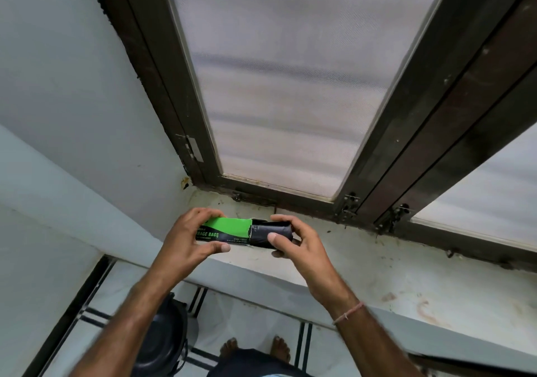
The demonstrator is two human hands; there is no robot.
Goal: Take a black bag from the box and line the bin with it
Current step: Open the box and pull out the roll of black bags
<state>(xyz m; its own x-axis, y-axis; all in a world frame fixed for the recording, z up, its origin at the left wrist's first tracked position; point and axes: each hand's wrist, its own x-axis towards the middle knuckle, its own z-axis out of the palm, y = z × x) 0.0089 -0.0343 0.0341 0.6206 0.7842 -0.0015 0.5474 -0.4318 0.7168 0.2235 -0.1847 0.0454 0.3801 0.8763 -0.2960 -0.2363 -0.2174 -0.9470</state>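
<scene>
Both hands grip: left hand [189,237] clasps the box [225,231], right fingers [280,219] pinch the protruding black bag roll [268,232].

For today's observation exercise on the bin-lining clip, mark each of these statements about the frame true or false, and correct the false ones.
1. The left hand holds the green and black garbage bag box. True.
2. The black bag roll lies fully out of the box on the window sill. False: it sticks out of the box's right end, gripped by the right hand.
3. A dark bin stands on the tiled floor below the sill. True.
4. The bin is already lined with a black bag. False: no bag has been separated from the roll yet.
5. The right wrist wears a thread bracelet. True.
</scene>
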